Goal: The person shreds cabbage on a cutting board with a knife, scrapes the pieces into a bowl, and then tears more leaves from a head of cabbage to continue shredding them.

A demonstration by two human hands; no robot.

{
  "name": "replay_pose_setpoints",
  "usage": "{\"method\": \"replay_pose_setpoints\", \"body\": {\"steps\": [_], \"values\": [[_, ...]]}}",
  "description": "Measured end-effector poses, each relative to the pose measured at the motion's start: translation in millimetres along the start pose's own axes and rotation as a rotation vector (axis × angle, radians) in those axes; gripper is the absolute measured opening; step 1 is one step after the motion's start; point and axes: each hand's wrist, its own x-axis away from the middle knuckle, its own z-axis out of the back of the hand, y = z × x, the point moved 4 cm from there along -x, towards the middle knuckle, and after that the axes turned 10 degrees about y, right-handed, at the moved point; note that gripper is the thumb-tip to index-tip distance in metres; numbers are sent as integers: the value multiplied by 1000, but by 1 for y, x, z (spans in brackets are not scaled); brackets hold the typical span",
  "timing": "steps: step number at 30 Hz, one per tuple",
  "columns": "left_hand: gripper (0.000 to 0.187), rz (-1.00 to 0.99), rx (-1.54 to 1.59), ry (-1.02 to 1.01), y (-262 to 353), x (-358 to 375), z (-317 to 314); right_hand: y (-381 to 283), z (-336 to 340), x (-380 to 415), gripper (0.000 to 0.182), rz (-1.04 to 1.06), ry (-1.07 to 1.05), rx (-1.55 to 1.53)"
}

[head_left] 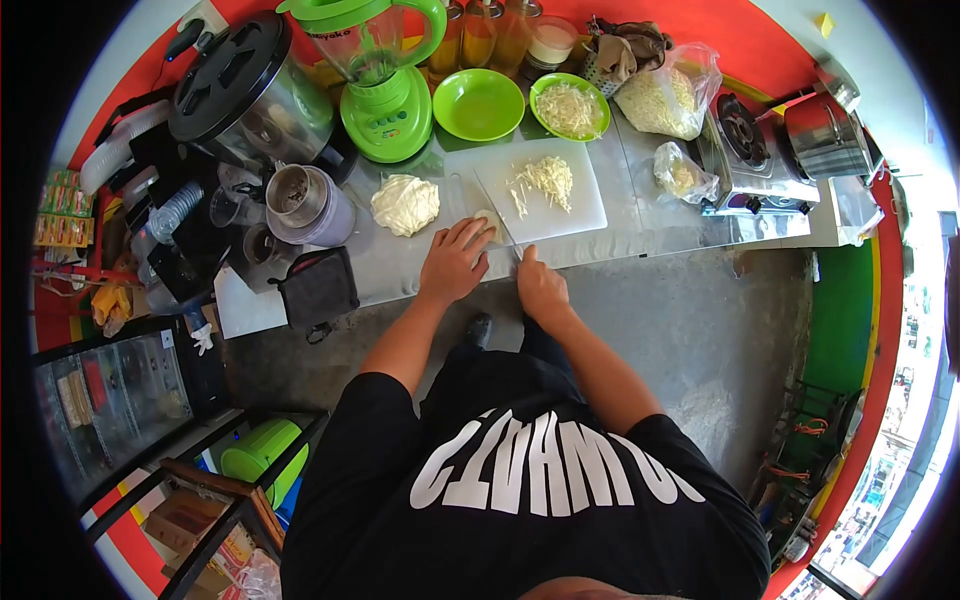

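My right hand (541, 285) is closed round the handle of a knife (497, 211), whose blade points away over the white cutting board (590, 206). Beside the blade, my left hand (458, 260) grips a pale piece of vegetable, likely cabbage (489, 222), with bent fingers at the board's near left edge. Thin pale shreds of cabbage (545, 184) lie heaped on the board to the right of the knife. Left of the board rests a larger pale cabbage chunk (405, 205). Behind it, a green bowl (569, 107) holds more shreds.
Another green bowl (478, 104) and a green blender (387, 115) stand at the back. A bag of shreds (668, 100) and a gas stove (757, 160) are on the right. A steel pot (297, 196) and a black pouch (317, 286) are on the left.
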Motion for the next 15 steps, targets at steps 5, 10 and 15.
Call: {"method": "replay_pose_setpoints", "body": {"steps": [5, 10, 15], "values": [[45, -30, -59, 15, -1, 1, -2, -15, 20, -21, 22, 68, 32, 49], [43, -37, -44, 36, 1, 1, -2, -15, 30, -2, 22, 88, 16, 50], [43, -11, -14, 34, 2, -1, 2, -7, -9, 3, 22, 32, 42, 11]]}}
